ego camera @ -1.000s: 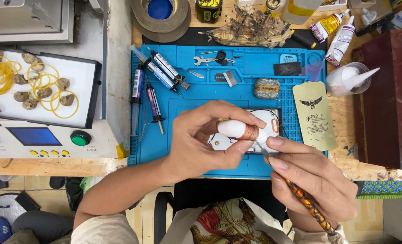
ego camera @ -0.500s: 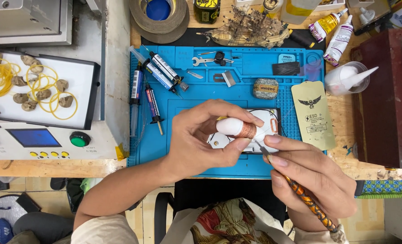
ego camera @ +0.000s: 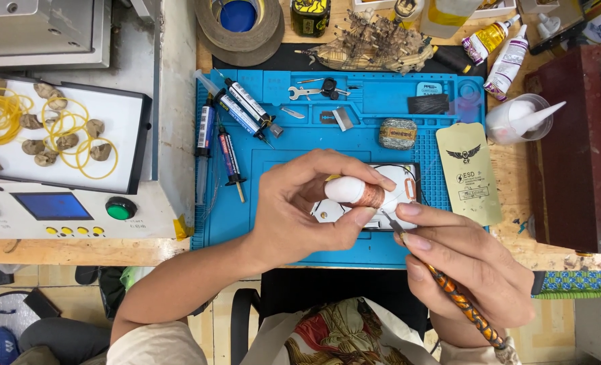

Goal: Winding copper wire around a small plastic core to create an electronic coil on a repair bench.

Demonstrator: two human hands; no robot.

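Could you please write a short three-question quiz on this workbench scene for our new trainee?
1. True or false: the right hand holds a tool with an orange patterned handle.
2. What colour is the work mat?
3. The left hand pinches: A) a small spool wound with copper-coloured wire; B) a syringe; C) a roll of tape.

Key: 1 true; 2 blue; 3 A.

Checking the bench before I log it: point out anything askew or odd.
Little stands out. Several syringe-type tubes lie scattered at different angles on the blue work mat, and yellow rubber bands sprawl loosely among small brownish lumps on the white tray. No spill or visible damage.
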